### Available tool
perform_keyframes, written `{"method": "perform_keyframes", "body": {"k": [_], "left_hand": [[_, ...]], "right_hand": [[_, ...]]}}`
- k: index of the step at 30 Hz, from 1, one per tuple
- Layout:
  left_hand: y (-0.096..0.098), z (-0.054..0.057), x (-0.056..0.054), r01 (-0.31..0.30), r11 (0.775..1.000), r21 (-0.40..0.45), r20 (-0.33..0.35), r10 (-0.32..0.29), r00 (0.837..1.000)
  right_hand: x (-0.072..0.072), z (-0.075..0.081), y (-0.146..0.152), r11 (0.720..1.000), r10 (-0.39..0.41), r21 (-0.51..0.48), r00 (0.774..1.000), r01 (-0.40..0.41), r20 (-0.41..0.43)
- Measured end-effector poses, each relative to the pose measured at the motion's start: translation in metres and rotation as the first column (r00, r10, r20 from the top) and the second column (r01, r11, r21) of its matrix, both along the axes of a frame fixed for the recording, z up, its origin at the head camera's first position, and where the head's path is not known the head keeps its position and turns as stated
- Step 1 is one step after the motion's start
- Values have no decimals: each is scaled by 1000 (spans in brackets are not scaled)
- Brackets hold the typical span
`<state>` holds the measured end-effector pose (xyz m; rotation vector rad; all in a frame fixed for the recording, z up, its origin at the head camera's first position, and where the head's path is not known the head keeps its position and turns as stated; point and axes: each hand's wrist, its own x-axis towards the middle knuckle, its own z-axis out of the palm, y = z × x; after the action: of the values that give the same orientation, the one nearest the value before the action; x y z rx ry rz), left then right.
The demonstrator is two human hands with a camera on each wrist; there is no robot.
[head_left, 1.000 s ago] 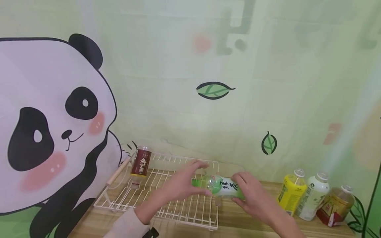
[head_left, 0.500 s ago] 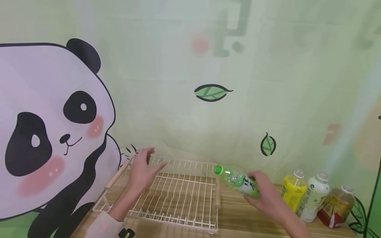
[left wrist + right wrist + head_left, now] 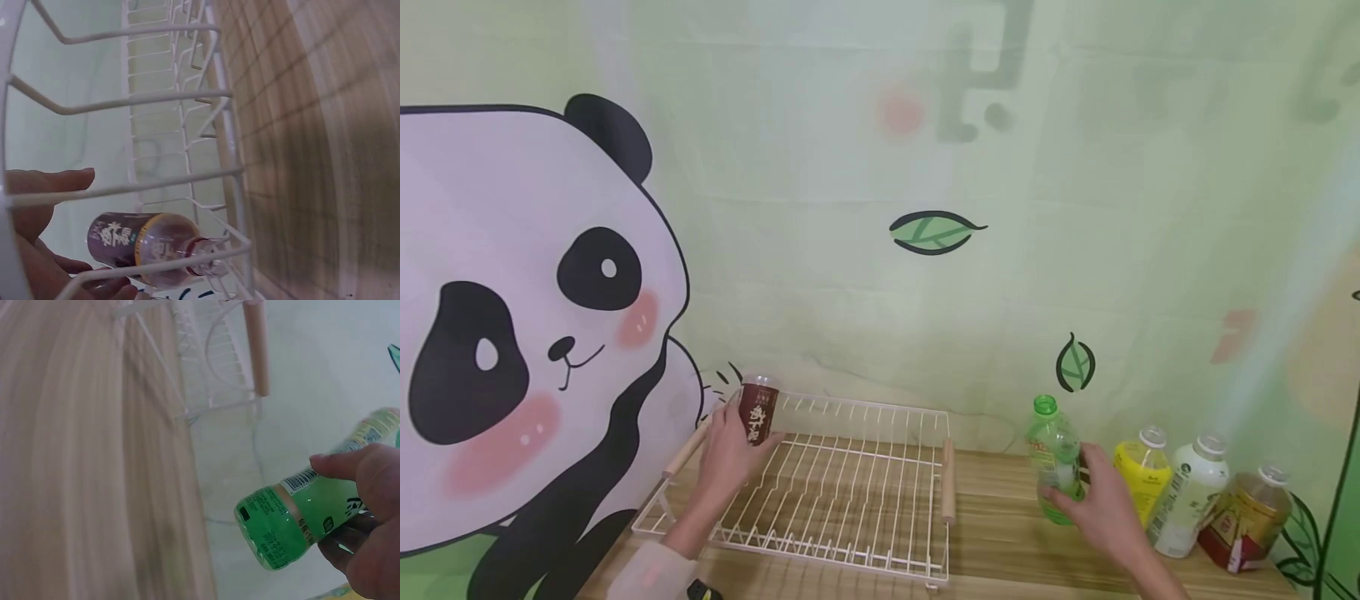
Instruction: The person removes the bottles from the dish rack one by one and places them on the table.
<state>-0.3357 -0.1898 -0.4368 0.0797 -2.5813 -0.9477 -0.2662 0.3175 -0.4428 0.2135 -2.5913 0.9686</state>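
My right hand (image 3: 1101, 504) holds a green-labelled plastic drink bottle (image 3: 1051, 454), nearly upright in the head view, to the right of the rack. In the right wrist view, its green base (image 3: 272, 528) hangs above the wooden tabletop, with thumb and fingers on opposite sides. At the far left, my left hand (image 3: 730, 454) is spread about a dark-red-labelled bottle (image 3: 758, 412). This bottle (image 3: 144, 244) stands neck down in the white wire rack (image 3: 842, 483). Its thumb (image 3: 78, 180) is straight and apart from the bottle; whether the fingers touch it, I cannot tell.
To the right stand a yellow bottle (image 3: 1142, 475), a white bottle (image 3: 1191, 492) and a brown-and-red bottle (image 3: 1243, 517), close together. The rack has wooden handles (image 3: 948, 479) at its sides. A panda-printed cloth (image 3: 820, 250) hangs behind the wooden tabletop (image 3: 992, 533).
My left hand has let go of the green bottle and moved left to the dark red one. My right hand has carried the green bottle rightward, turning it from lying to nearly upright.
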Motion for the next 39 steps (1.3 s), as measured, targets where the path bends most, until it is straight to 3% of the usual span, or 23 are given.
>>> {"method": "perform_keyframes", "body": {"k": [4,13,18,23,27,31,35,39], "left_hand": [[-3,-7,0,7,1000,-21,60,-6,998],[-10,-20,-4,-6,1000,29,133,2,991],[-12,-28,-8,-9,998,54,131,2,991],[-13,-33,-10,14,996,91,81,-21,996],[-13,-32,-13,26,994,103,58,-32,998],[-15,-29,-13,19,993,118,108,-31,994],[-16,-26,-11,2,993,116,153,-20,988],[-17,-24,-11,8,995,100,135,-21,991]], "right_hand": [[0,-7,8,999,-43,25,999,42,17],[0,-26,20,995,-103,24,989,101,107],[0,-35,25,990,-138,12,972,138,188],[-3,-45,30,987,-158,0,962,162,223],[-4,-49,32,984,-166,-20,956,176,242],[-5,-51,31,985,-161,-24,955,172,247],[-6,-55,30,984,-180,49,952,173,246],[-6,-60,28,980,-188,109,952,166,241]]}}
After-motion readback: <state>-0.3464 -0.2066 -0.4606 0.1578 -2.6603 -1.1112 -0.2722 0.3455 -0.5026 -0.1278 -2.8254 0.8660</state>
